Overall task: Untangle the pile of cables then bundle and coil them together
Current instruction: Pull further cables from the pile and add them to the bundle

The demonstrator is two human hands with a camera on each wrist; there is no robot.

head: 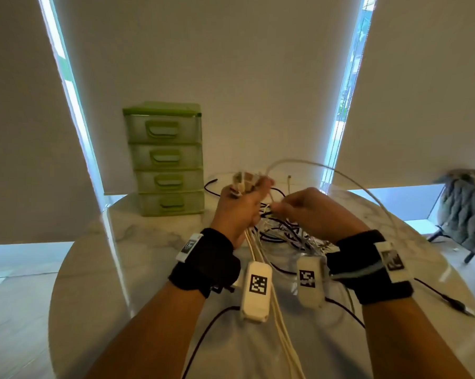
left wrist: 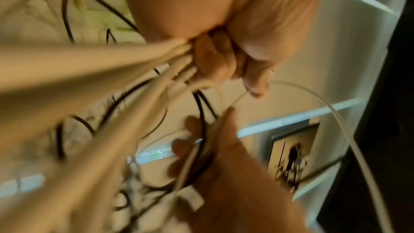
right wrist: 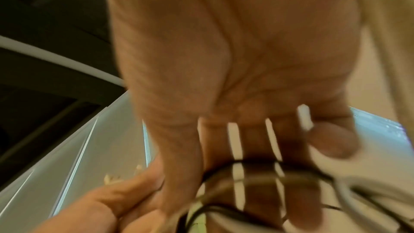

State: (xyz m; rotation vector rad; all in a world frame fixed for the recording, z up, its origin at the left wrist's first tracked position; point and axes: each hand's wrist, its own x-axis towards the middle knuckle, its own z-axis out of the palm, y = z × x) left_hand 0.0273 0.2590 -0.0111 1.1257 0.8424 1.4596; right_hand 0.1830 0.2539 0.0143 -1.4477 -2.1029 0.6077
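My left hand point(head: 244, 198) is raised over the round marble table point(head: 137, 283) and grips a bundle of white cables point(head: 258, 255), whose ends hang down toward me. In the left wrist view its fist point(left wrist: 224, 56) is closed round those white cables point(left wrist: 112, 70). My right hand point(head: 282, 207) is right beside it, pinching a thin white cable point(left wrist: 237, 100) that arcs off to the right point(head: 348, 181). Black and white strands run through its fingers point(right wrist: 257, 166). A tangled pile of black and white cables point(head: 285, 235) lies under both hands.
A green plastic drawer unit point(head: 166, 160) stands at the back left of the table. A black cable with a plug point(head: 449, 299) trails to the right edge, another black cable point(head: 203, 337) across the front. A chair with a grey knitted throw point(head: 466, 214) stands off right.
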